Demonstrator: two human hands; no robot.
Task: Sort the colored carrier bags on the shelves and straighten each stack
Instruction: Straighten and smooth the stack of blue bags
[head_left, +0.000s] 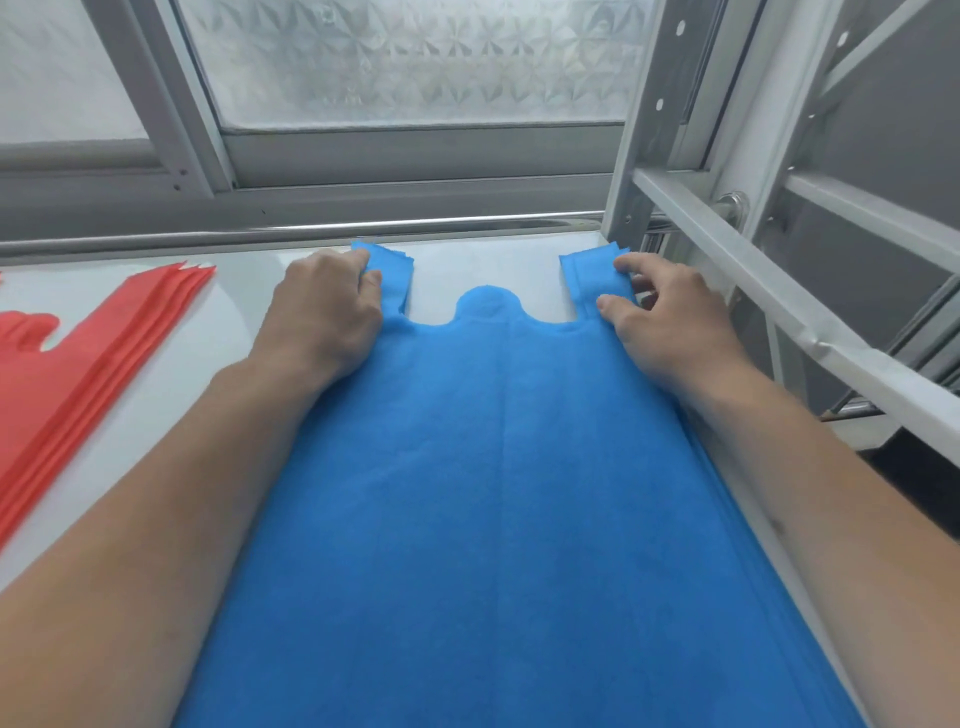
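A stack of blue carrier bags (498, 467) lies flat on the white shelf (218, 332), handles pointing toward the window. My left hand (324, 312) rests on the left handle strap, fingers curled over its outer edge. My right hand (670, 317) sits at the right handle strap, thumb on top of the fabric and fingertips at its outer edge. A stack of red carrier bags (93, 364) lies to the left, its layers fanned out at the edge.
A grey window frame (415, 156) with patterned glass stands right behind the shelf. A metal rail (363, 226) runs along the back edge. Grey shelf uprights and cross bars (727, 244) close in the right side.
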